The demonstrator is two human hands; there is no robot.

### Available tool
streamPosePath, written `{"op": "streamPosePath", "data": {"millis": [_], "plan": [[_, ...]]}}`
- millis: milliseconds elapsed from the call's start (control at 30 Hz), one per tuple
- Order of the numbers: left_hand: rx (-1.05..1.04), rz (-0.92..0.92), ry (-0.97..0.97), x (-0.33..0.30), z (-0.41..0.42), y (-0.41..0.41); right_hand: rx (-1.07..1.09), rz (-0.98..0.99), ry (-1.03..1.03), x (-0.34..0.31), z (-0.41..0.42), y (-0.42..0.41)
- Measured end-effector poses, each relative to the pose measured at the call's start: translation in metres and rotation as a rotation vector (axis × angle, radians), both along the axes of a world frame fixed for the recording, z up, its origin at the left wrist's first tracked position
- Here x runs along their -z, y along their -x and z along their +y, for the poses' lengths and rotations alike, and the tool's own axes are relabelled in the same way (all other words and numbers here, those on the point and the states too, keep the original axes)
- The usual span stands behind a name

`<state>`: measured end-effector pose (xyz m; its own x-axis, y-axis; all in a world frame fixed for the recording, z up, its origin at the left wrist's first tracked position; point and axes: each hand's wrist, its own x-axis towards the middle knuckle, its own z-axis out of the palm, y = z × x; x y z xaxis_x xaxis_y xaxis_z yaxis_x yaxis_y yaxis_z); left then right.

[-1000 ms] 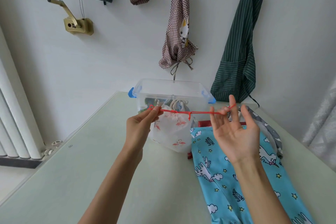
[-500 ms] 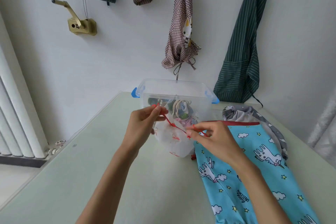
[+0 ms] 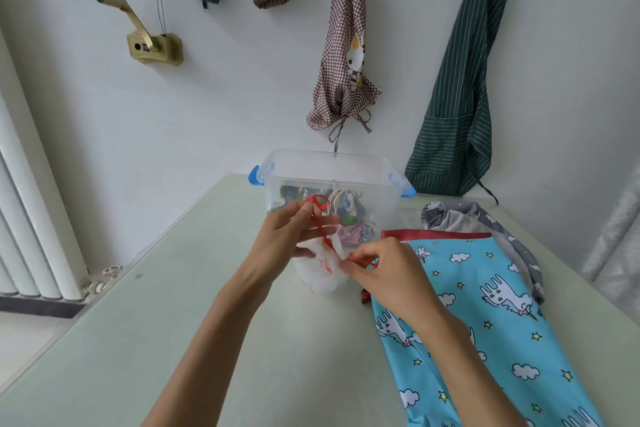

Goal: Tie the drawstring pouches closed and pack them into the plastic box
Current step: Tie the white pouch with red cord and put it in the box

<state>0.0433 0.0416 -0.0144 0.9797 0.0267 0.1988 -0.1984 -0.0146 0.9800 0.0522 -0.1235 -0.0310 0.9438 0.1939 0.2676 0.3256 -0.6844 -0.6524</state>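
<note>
A small white pouch (image 3: 320, 270) with red flamingo print stands on the table in front of the clear plastic box (image 3: 332, 180) with blue latches. Its red drawstring (image 3: 321, 218) runs between my hands. My left hand (image 3: 291, 239) holds a loop of the string over its fingertips, just above the pouch. My right hand (image 3: 384, 270) pinches the other end of the string low at the pouch's right side. Several tied pouches lie inside the box.
A large blue unicorn-print drawstring bag (image 3: 485, 322) with a red top hem lies on the table to the right. A grey printed bag (image 3: 460, 218) lies behind it. Aprons and bundled cloths hang on the wall. A radiator (image 3: 31, 218) stands at the left.
The string was stretched wide between my hands, which have since come together at the pouch. My right hand dropped low and my left now carries a loop.
</note>
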Motion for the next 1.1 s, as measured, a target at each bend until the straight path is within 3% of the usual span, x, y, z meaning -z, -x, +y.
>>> {"op": "streamPosePath", "data": {"millis": [200,267,367,567,667,800,900,1000,1100], "plan": [[-0.036,0.054,-0.219,0.013,0.008,-0.006,0.020,0.120,0.040,0.005,-0.012,-0.009],[-0.037,0.017,-0.227,0.015,0.008,-0.008,-0.004,0.158,0.065,0.000,-0.012,-0.006],[-0.056,-0.085,-0.409,0.018,0.006,-0.012,-0.099,0.269,-0.009,-0.018,-0.018,0.003],[0.274,-0.026,-0.615,0.018,-0.017,-0.006,-0.277,0.133,-0.555,-0.062,-0.029,0.023],[0.423,0.089,-0.637,0.016,-0.030,-0.001,-0.241,-0.001,-0.516,-0.067,-0.028,0.027],[0.564,0.034,-0.795,0.013,-0.037,0.007,-0.092,-0.249,-0.271,-0.066,-0.031,0.025],[0.541,0.066,-0.706,0.013,-0.037,0.006,0.046,-0.304,-0.109,-0.055,-0.032,0.019],[0.418,0.116,-0.430,0.007,-0.029,0.002,0.200,-0.244,-0.054,-0.047,-0.038,0.009],[0.349,0.158,-0.235,0.004,-0.016,-0.001,-0.050,0.086,-0.169,-0.047,-0.045,0.008]]}}
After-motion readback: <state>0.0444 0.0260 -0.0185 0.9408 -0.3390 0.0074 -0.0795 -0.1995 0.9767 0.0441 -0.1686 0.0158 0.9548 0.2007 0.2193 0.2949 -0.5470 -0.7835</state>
